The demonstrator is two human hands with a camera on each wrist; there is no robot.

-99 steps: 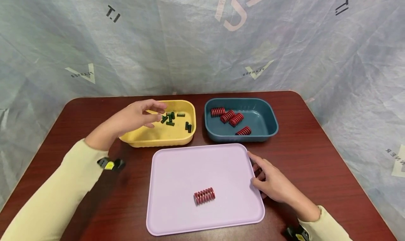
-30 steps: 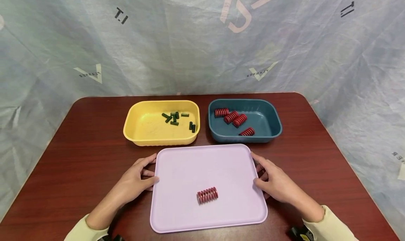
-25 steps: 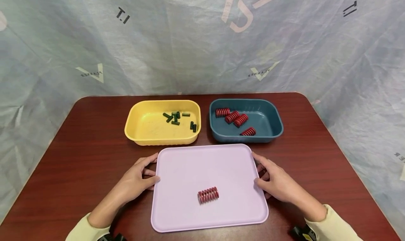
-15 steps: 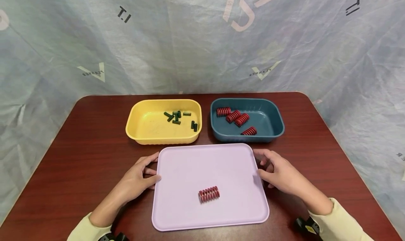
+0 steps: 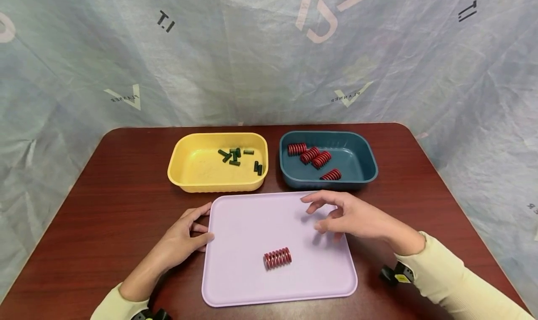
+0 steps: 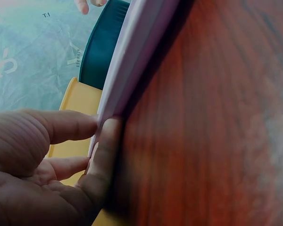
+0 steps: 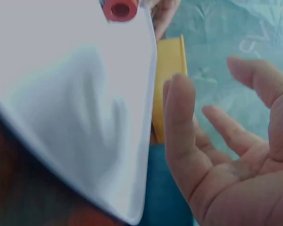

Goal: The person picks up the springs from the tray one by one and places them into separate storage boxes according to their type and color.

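A lilac tray [image 5: 237,236] lies on the table in the head view, with one red coil spring [image 5: 277,258] on its near half. At the tray's left edge, my left hand [image 5: 178,243] grips the rim. The left wrist view has the thumb and fingers [image 6: 106,146] on either side of that rim. My right hand [image 5: 353,216] hovers over the tray's right side, fingers spread and loosely bent, holding nothing. Its shadow falls on the tray. In the right wrist view the spring's round end [image 7: 120,10] shows beyond the fingers.
Behind the tray stand a yellow bin [image 5: 197,188] with several small dark green springs [image 5: 234,156] and a blue bin [image 5: 349,161] with several red springs [image 5: 309,155]. The dark red table [image 5: 105,208] meets a grey fabric backdrop [image 5: 252,53].
My left hand came from over the yellow bin to the tray's left edge. My right hand let go of the right edge and moved up and left over the tray. The spring stays put.
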